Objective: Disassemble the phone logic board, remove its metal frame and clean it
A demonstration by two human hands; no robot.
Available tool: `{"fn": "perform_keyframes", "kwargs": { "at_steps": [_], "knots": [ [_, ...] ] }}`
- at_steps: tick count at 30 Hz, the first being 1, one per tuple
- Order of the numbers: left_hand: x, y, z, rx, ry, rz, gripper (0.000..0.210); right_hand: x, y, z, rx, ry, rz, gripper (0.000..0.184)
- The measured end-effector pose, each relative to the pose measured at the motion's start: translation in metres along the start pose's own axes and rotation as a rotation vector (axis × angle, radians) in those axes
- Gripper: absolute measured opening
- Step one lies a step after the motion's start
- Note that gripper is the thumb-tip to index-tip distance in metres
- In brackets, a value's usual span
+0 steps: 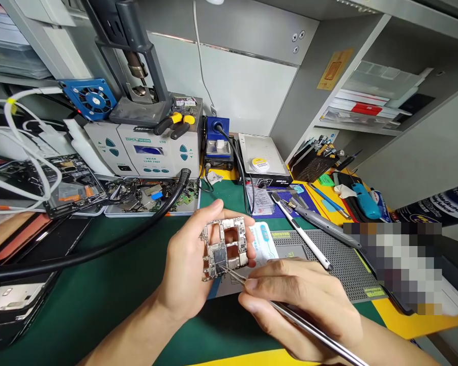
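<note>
A small phone circuit board (218, 250) with cut-out openings and a dark chip near its lower middle is held up over the green mat. My left hand (187, 259) grips its edges, the thumb on the left and fingertips behind and along the right side. In my right hand (297, 295) is a pair of metal tweezers (301, 323), pinched between thumb and fingers. The tweezer tips are at the dark chip's lower edge; whether they touch it I cannot tell. Partly hidden beneath the hands lies a white and blue card (262, 239).
A grey hot-air station (145, 147) stands behind, its black hose (137, 239) crossing the green mat (110, 305) at left. Right of the hands are a white pen-like tool (301, 231) and a grey handled tool (324, 223). A tray of circuit boards (152, 211) sits at back left.
</note>
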State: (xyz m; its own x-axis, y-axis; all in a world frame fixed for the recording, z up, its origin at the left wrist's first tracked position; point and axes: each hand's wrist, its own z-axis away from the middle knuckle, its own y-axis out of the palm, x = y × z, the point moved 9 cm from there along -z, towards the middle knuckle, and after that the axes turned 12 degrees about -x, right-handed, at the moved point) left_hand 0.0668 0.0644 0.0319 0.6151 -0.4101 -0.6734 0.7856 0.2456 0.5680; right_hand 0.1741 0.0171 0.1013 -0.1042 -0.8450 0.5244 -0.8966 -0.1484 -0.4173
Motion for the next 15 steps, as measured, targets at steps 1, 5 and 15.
{"fn": "perform_keyframes", "kwargs": {
  "at_steps": [1,5,15],
  "knots": [
    [0.0,0.0,0.0,0.001,-0.002,0.004,0.051,0.0,0.001,0.0,0.003,0.004,-0.003,0.031],
    [-0.001,-0.001,-0.001,0.006,0.01,0.017,0.049,0.004,-0.003,-0.002,-0.039,0.0,0.02,0.033],
    [-0.025,-0.013,-0.005,-0.185,0.146,0.05,0.045,-0.052,-0.059,-0.006,-0.589,-0.015,0.538,0.015]
  ]
}}
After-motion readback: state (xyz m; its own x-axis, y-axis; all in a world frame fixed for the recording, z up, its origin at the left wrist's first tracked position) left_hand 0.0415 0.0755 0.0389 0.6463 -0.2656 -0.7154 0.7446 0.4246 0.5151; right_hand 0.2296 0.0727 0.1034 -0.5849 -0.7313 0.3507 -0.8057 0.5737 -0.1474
